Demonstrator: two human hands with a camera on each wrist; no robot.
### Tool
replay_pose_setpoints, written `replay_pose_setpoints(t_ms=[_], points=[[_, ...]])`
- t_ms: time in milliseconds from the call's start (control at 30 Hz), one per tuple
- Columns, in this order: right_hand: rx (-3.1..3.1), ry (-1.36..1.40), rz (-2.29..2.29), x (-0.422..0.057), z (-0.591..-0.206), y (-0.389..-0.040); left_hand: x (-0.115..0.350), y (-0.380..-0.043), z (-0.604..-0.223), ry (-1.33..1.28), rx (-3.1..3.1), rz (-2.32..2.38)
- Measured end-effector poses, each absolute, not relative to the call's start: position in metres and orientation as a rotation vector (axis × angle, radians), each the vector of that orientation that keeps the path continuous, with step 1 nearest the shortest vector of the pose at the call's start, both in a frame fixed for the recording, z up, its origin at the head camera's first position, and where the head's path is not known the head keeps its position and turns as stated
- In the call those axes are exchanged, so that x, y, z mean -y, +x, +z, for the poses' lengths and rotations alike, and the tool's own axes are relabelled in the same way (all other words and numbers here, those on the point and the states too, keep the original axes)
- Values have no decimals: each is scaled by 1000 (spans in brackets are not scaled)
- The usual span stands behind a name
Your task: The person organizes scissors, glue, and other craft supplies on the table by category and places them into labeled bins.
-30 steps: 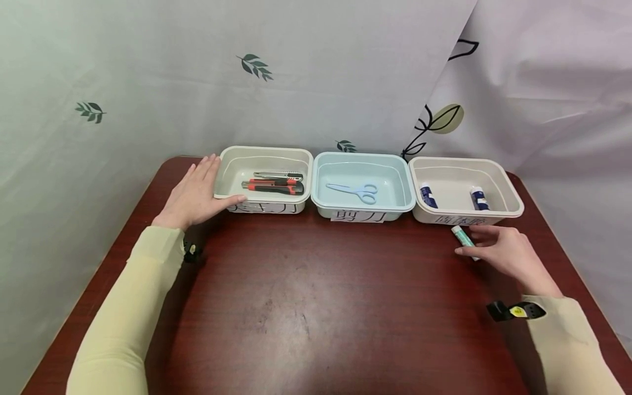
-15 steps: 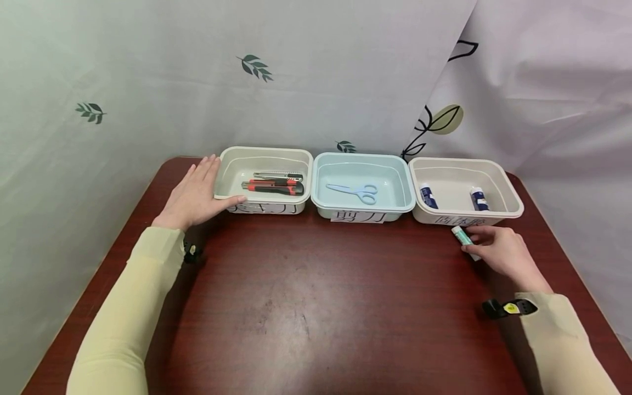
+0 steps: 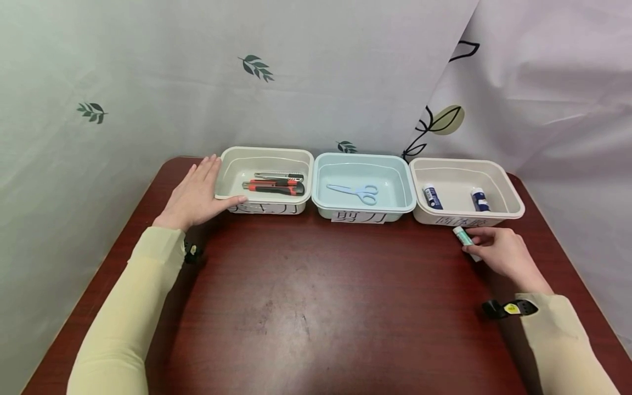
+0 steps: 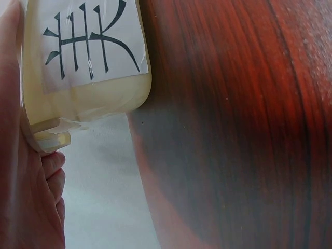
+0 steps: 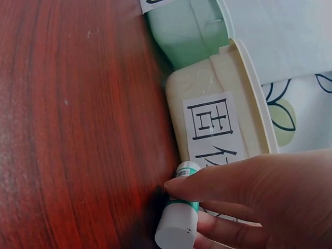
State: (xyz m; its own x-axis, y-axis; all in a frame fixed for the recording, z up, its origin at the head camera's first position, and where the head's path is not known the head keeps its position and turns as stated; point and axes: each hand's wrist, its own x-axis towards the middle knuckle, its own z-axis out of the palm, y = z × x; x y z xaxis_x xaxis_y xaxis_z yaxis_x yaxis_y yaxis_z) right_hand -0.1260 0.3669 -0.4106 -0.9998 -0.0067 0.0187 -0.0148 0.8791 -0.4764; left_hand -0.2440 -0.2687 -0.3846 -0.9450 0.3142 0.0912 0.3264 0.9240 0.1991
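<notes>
Between thumb and fingers, my right hand (image 3: 504, 253) pinches a green-and-white glue stick (image 3: 464, 237), just in front of the right beige bin (image 3: 461, 162). In the right wrist view the glue stick (image 5: 177, 225) lies tilted beside that bin's labelled front. Two dark blue glue sticks, one at the left (image 3: 432, 197) and one at the right (image 3: 480, 199), lie in the bin. My left hand (image 3: 195, 192) rests with straight fingers on the left corner of the other beige bin (image 3: 266, 149), which holds several utility knives (image 3: 276, 189).
A light blue bin (image 3: 362, 156) with blue scissors (image 3: 365, 193) stands between the two beige bins. All three bear paper labels and line the back of the dark red table (image 3: 316, 296). A patterned cloth (image 3: 316, 71) hangs behind them.
My right thumb and fingers have closed onto the green-and-white glue stick, the hand shifting slightly left. The left blue glue stick in the bin has rolled a little, turning its label. My left hand stays put.
</notes>
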Motion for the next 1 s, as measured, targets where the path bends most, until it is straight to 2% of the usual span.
replay_pose_setpoints(t_ms=[1000], points=[[3011, 98, 771, -359, -403, -122, 268, -245, -384, -505, 3031, -324]])
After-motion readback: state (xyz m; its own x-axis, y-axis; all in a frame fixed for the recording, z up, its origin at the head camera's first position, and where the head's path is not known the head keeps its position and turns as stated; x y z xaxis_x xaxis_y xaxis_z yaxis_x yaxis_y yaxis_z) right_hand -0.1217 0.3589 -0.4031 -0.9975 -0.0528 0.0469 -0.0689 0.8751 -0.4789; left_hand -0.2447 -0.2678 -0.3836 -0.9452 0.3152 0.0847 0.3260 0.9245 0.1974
